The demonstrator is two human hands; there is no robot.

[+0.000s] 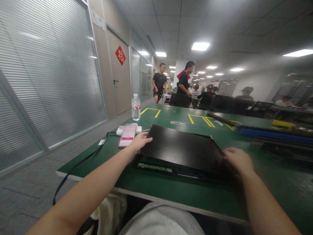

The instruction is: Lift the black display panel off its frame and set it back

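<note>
A flat black panel, which looks like a display screen (181, 147), is gripped by its two side edges over the green table. My left hand (141, 142) is closed on its left edge, the thumb lying on top. At the right edge my right hand (237, 158) grips too, its fingertips partly hidden behind the panel. Under the near edge shows a dark frame or second panel with a green circuit board strip (154, 167). How the two pieces are joined, if at all, I cannot tell.
A water bottle (136, 107) stands beyond my left hand, near a pink phone-like item (127, 135) and a black cable (85, 156). Yellow tape marks the green table (97, 169). Long blue and dark parts (274, 133) lie at right. Several people are in the background.
</note>
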